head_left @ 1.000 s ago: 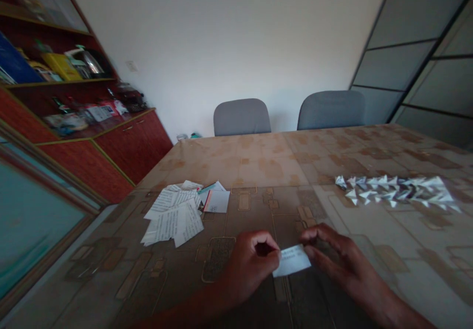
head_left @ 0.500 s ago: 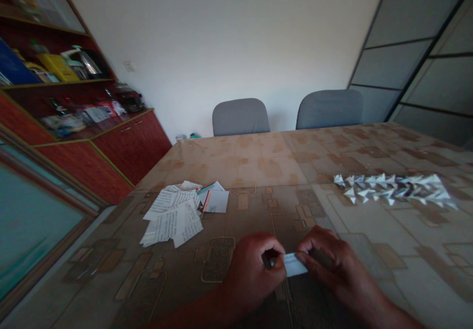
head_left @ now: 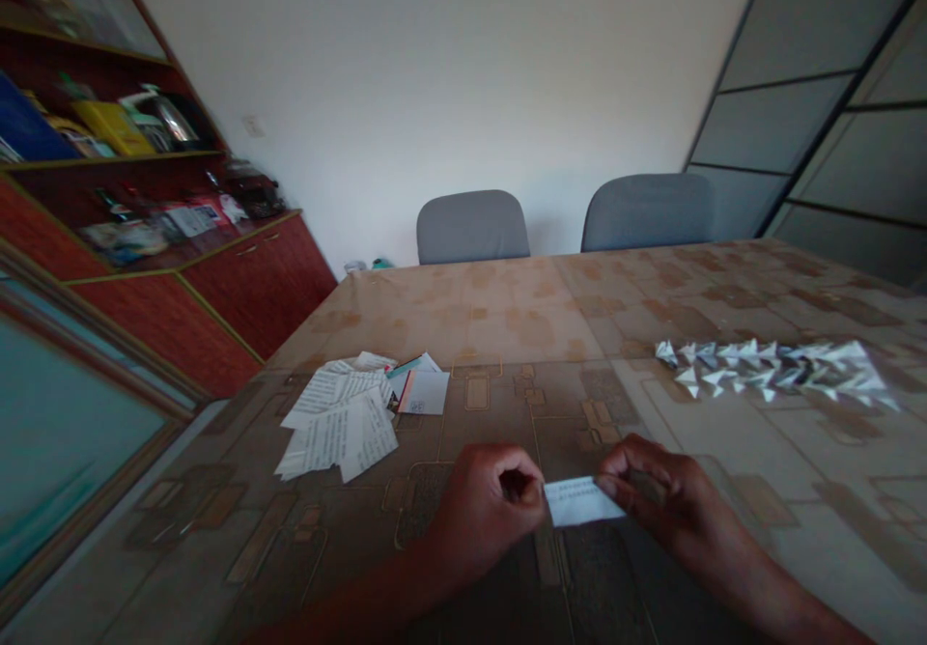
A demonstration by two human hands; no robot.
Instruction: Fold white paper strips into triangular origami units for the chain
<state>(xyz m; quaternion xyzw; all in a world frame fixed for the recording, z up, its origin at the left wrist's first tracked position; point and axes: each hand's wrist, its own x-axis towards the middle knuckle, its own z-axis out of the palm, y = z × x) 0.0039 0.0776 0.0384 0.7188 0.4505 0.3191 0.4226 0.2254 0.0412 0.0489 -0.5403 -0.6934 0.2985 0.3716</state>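
Observation:
A small white strip of printed paper (head_left: 581, 503) is stretched between my hands above the near part of the table. My left hand (head_left: 492, 495) pinches its left end between thumb and fingers. The right end is pinched by my right hand (head_left: 656, 490). Lines of print show along the strip's upper part. Loose printed paper pieces (head_left: 340, 428) lie in an overlapping pile to the left, with a white card (head_left: 427, 392) at the pile's right side. Folded pointed paper pieces (head_left: 768, 370) stand in rows at the right.
The patterned table (head_left: 521, 312) spreads under everything. Two grey chairs (head_left: 474, 227) stand at its far edge. A red-brown cabinet (head_left: 253, 278) with shelves of bottles and a kettle is at the left.
My hands have moved apart, the right one toward the right. More of the paper strip now shows between them, with its print visible.

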